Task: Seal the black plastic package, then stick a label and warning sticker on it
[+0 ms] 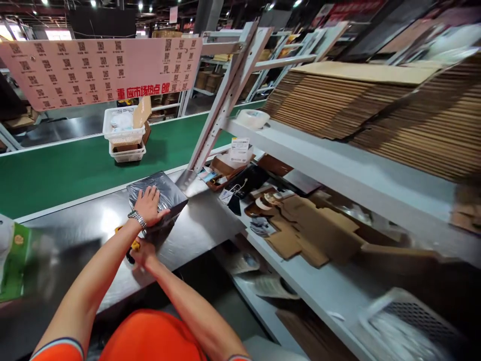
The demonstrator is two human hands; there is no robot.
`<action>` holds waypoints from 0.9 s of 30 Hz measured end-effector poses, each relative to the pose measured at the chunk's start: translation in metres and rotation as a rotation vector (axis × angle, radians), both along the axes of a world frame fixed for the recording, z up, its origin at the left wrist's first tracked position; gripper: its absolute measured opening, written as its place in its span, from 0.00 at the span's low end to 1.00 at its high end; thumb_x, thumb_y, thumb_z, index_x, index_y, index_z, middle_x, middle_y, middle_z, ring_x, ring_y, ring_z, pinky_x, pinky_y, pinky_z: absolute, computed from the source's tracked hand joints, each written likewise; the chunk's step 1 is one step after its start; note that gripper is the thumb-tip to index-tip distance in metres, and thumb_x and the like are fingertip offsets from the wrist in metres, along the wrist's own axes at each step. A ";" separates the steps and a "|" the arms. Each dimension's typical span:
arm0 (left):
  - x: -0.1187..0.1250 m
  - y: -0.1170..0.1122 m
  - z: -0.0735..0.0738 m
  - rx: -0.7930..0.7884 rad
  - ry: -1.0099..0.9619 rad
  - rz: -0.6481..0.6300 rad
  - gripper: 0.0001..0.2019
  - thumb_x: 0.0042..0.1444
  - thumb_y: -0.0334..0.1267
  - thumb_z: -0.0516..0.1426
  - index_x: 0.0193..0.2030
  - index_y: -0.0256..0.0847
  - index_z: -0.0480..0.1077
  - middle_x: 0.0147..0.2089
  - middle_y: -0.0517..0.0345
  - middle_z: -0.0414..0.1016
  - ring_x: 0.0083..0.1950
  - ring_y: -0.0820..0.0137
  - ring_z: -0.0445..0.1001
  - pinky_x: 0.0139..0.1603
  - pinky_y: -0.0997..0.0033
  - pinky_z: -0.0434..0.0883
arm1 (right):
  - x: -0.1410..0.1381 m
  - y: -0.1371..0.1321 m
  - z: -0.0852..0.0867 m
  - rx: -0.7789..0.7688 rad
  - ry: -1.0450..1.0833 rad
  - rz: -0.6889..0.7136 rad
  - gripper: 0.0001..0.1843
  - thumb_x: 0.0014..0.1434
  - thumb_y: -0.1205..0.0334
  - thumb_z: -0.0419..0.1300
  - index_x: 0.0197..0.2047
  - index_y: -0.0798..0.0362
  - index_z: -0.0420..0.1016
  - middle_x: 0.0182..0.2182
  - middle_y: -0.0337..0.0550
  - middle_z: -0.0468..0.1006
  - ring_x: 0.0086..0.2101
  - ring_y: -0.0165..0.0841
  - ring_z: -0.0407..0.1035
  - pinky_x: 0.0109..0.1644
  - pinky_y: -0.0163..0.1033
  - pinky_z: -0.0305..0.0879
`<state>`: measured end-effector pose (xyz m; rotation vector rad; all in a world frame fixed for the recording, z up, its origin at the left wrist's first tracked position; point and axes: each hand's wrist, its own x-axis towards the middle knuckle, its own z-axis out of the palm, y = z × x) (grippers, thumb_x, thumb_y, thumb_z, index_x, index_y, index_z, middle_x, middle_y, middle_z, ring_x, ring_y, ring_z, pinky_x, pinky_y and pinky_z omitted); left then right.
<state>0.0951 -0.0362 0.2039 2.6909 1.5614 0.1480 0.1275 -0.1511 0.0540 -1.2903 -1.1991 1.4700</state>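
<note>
A parcel wrapped in dark grey plastic [165,193] lies on the shiny metal worktable [195,230] beside the green conveyor belt [56,170]. My left hand [149,204], with a metal watch at the wrist, lies flat on top of the parcel, fingers stretched out. My right hand [142,252] sits just below the parcel's near edge, closed round a yellow and black tool [132,245] that is mostly hidden by my left forearm.
Two stacked white baskets [124,135] with a cardboard flap stand on the belt. To the right, a white shelf rack [338,165] carries stacks of flat cardboard [376,105], a tape roll [252,118], and loose cardboard pieces and labels [300,225]. A green packet [13,260] lies far left.
</note>
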 end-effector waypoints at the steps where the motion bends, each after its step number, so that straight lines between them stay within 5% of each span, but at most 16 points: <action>1: -0.001 0.001 0.000 0.000 -0.007 -0.005 0.44 0.74 0.63 0.45 0.81 0.26 0.58 0.86 0.34 0.50 0.86 0.43 0.50 0.84 0.33 0.50 | -0.001 0.002 0.003 0.003 -0.018 0.050 0.29 0.42 0.66 0.64 0.50 0.48 0.86 0.38 0.37 0.88 0.43 0.46 0.80 0.51 0.48 0.76; 5: -0.003 0.002 -0.003 -0.022 -0.049 -0.007 0.43 0.74 0.62 0.45 0.82 0.29 0.57 0.85 0.35 0.51 0.86 0.44 0.50 0.84 0.36 0.50 | 0.033 -0.025 0.001 -0.034 -0.092 0.147 0.40 0.37 0.69 0.65 0.58 0.47 0.80 0.45 0.38 0.88 0.44 0.44 0.81 0.50 0.46 0.77; 9: -0.004 0.005 -0.003 -0.071 -0.091 -0.014 0.41 0.75 0.59 0.46 0.82 0.27 0.57 0.85 0.34 0.51 0.87 0.47 0.49 0.85 0.39 0.48 | 0.124 -0.057 0.006 -0.058 -0.255 0.143 0.35 0.38 0.67 0.66 0.53 0.47 0.77 0.40 0.41 0.87 0.40 0.45 0.80 0.46 0.48 0.76; 16: 0.000 -0.001 0.009 -0.141 -0.223 0.020 0.30 0.74 0.47 0.50 0.76 0.32 0.68 0.83 0.38 0.60 0.85 0.47 0.54 0.85 0.31 0.46 | 0.285 -0.044 0.095 0.182 -0.308 -0.050 0.31 0.44 0.63 0.67 0.55 0.50 0.77 0.43 0.45 0.88 0.42 0.45 0.83 0.48 0.48 0.79; 19: 0.022 -0.025 0.016 -0.135 -0.563 0.128 0.26 0.73 0.47 0.52 0.69 0.37 0.75 0.77 0.40 0.71 0.82 0.46 0.60 0.85 0.31 0.45 | 0.325 -0.016 0.129 0.376 -0.331 -0.126 0.32 0.48 0.61 0.71 0.58 0.50 0.78 0.50 0.49 0.87 0.47 0.46 0.84 0.53 0.48 0.82; 22: 0.059 -0.057 0.023 -0.348 -1.161 0.216 0.31 0.71 0.60 0.54 0.68 0.40 0.77 0.70 0.39 0.79 0.73 0.49 0.75 0.77 0.40 0.66 | 0.345 0.018 0.149 0.601 -0.342 -0.112 0.31 0.51 0.58 0.74 0.59 0.49 0.81 0.52 0.51 0.87 0.48 0.46 0.84 0.52 0.48 0.84; 25: 0.093 -0.077 0.033 -0.716 -1.654 0.301 0.41 0.59 0.74 0.61 0.58 0.35 0.82 0.57 0.37 0.86 0.58 0.50 0.84 0.61 0.52 0.79 | 0.351 0.055 0.164 0.833 -0.385 0.056 0.29 0.56 0.58 0.74 0.62 0.47 0.83 0.50 0.51 0.87 0.47 0.44 0.84 0.50 0.45 0.85; 27: 0.109 -0.081 0.040 -0.785 -1.842 0.382 0.39 0.50 0.72 0.69 0.49 0.34 0.84 0.48 0.41 0.88 0.51 0.54 0.86 0.55 0.59 0.81 | 0.351 0.078 0.172 0.986 -0.441 0.185 0.28 0.59 0.62 0.71 0.64 0.44 0.82 0.50 0.49 0.86 0.48 0.41 0.83 0.50 0.42 0.83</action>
